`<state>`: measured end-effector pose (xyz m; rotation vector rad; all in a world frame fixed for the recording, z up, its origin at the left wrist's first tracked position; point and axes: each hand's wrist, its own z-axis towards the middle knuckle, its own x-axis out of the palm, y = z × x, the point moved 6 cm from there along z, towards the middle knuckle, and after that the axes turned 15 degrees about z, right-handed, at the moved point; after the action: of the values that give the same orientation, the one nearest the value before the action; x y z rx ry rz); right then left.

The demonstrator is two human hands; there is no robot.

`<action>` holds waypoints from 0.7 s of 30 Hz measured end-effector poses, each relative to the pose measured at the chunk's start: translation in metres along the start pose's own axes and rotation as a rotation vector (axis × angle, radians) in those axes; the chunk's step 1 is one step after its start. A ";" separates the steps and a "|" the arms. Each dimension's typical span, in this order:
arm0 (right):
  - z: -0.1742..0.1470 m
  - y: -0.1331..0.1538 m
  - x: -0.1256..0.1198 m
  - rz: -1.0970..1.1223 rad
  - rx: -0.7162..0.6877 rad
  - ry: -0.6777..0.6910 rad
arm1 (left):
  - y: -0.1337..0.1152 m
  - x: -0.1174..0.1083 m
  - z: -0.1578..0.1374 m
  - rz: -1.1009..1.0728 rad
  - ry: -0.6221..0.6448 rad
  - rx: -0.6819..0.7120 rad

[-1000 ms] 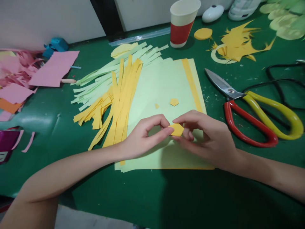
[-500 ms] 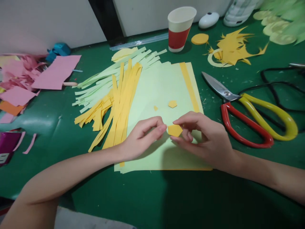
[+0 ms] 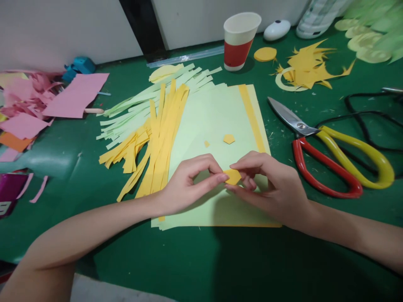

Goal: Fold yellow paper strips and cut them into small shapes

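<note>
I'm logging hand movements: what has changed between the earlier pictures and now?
The left hand, clear of the yellow paper pentagon half a second ago, has moved right and its fingers pinch it again. The right hand stays at the pentagon's edge. Another yellow paper pentagon and the red-and-yellow-handled metal scissors lie as they were.

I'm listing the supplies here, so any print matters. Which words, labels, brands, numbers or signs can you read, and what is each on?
None can be read.
Purple object at the left edge: pale patch with dark marks, too blurred.
Paper cup: tiny dark marks low on its red band, too small.
Yellow paper pentagon: no lettering visible.
</note>
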<state>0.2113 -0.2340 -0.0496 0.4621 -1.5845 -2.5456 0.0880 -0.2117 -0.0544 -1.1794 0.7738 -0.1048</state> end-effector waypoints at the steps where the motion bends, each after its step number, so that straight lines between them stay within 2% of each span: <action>1: 0.000 0.000 0.000 -0.001 0.001 -0.012 | 0.000 0.000 0.000 0.000 -0.010 0.003; 6: 0.000 -0.002 0.000 -0.021 0.029 -0.045 | -0.004 0.004 0.001 0.091 0.032 0.048; 11: 0.000 -0.003 0.003 0.011 0.076 0.010 | -0.007 0.004 0.001 0.210 0.038 0.057; 14: 0.001 -0.003 0.005 0.044 0.117 0.112 | -0.010 0.004 0.000 0.258 0.058 0.072; 21: 0.002 0.000 0.013 0.138 0.187 0.346 | -0.017 0.011 -0.003 0.369 0.138 0.216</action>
<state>0.1985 -0.2356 -0.0516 0.7380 -1.6599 -2.0891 0.0993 -0.2263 -0.0457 -0.8166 1.0626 0.0374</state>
